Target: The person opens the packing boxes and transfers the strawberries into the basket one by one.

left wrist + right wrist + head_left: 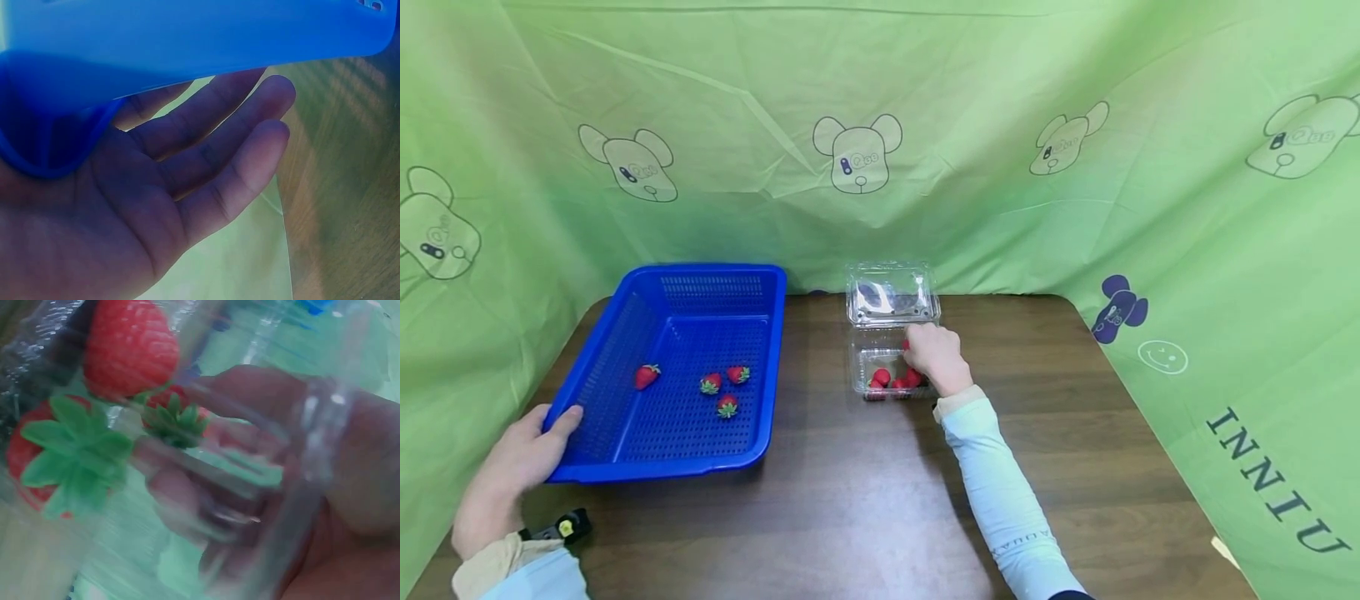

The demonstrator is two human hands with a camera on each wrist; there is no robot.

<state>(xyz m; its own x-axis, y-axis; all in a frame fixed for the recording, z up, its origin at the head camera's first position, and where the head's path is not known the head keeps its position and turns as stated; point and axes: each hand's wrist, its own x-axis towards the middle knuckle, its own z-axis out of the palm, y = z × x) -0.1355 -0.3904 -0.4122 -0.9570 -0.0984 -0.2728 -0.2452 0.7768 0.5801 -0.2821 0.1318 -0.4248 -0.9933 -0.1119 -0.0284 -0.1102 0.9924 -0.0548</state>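
Right fingers (175,494) within clear box's (857,367) rim

A: How is the right sleeve (1000,492) looking?
B: It's showing pale blue, with small dark lettering (1022,543) running across it. A beige cuff (958,402) is finishing the wrist end, and a black edge (1070,595) is peeking in at the other.
A: And the left sleeve (542,582)?
B: That's matching in pale blue, another beige cuff (493,562) bunching there. A black strapped device (578,521) is carrying a yellow mark (566,527).
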